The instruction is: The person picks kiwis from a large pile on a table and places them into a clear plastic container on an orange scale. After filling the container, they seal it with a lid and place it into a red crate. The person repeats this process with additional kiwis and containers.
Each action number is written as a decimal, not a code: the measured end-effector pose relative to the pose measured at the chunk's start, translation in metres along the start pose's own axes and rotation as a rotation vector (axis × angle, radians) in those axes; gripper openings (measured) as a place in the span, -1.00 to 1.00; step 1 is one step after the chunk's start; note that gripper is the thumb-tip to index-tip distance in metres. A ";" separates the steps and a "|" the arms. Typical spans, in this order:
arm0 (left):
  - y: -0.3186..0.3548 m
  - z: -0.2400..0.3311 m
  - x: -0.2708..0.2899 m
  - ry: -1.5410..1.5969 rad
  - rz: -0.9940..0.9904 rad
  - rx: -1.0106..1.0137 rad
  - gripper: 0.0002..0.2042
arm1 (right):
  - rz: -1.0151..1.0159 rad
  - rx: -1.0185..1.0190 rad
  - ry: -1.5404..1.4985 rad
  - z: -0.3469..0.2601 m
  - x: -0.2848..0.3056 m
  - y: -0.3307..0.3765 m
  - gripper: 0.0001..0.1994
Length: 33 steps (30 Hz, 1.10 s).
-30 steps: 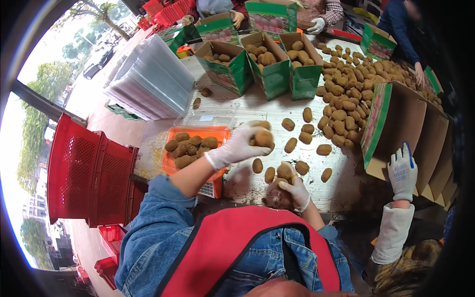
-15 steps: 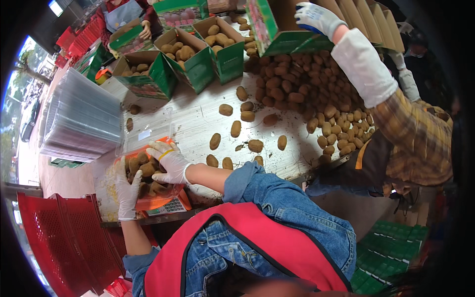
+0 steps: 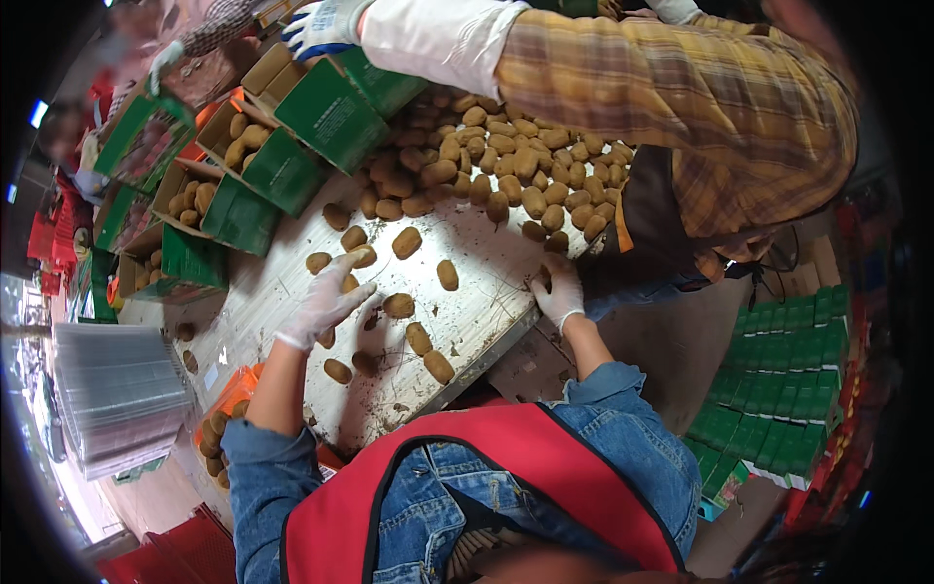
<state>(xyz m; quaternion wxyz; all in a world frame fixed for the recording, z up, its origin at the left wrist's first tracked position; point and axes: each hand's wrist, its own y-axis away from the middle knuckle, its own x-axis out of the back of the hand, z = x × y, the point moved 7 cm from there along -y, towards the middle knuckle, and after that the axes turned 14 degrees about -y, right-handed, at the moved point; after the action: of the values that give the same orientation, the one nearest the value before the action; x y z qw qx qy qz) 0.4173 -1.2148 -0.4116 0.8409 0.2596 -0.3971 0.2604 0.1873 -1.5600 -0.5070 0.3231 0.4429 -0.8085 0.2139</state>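
Note:
My left hand, in a thin white glove, reaches over the table with fingers spread. A brown kiwi lies between its thumb and forefinger, and another kiwi is at its fingertips. My right hand, gloved the same way, is at the table's near edge, thumb and fingers apart and a little bent. Just beyond its fingertips sits a kiwi at the edge of the pile. Several loose kiwis are scattered between my hands. At the lower left, more kiwis sit by an orange scale, partly hidden by my arm.
A co-worker's plaid sleeve and gloved hand stretch across the kiwi pile. Green cartons line the far left side. Stacked clear plastic trays stand left; green boxes are stacked right, red crates lower left.
My hands have left the kiwi-filled tray on the scale and moved right over the loose kiwis. The view has turned right. The co-worker's arm now reaches farther left across the pile.

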 end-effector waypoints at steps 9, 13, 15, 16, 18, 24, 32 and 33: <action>-0.133 0.011 -0.137 -0.520 0.035 0.135 -0.66 | -0.036 -0.004 0.386 0.018 -0.023 -0.038 -0.13; -0.102 0.004 -0.151 -0.269 0.077 0.180 -0.77 | -0.362 0.137 0.164 -0.018 -0.069 -0.005 -0.33; -0.088 -0.008 -0.143 -0.127 0.100 0.236 -0.78 | -0.511 0.126 0.041 -0.033 -0.069 -0.008 -0.28; -0.080 -0.013 -0.136 -0.101 0.151 0.244 -0.78 | -0.540 0.117 -0.043 -0.041 -0.064 -0.019 -0.24; -0.066 -0.025 -0.123 -0.081 0.244 0.276 -0.78 | -0.614 0.071 -0.121 -0.051 -0.053 -0.054 -0.12; -0.022 -0.080 -0.103 0.301 0.368 0.500 -0.84 | -0.412 -0.027 0.301 -0.054 -0.051 -0.167 -0.36; 0.032 -0.139 -0.007 0.252 0.649 0.746 -0.82 | -0.602 0.063 0.352 -0.065 -0.082 -0.116 -0.41; 0.022 -0.136 -0.004 0.137 0.589 0.730 -0.81 | -0.650 0.134 0.336 -0.072 -0.087 -0.102 -0.40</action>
<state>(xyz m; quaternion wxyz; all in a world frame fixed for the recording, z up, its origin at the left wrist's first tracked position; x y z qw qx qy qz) 0.4730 -1.1127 -0.4846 0.6092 0.3968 -0.2801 0.6268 0.3332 -1.5173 -0.5124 0.4725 0.6556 -0.5454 0.2224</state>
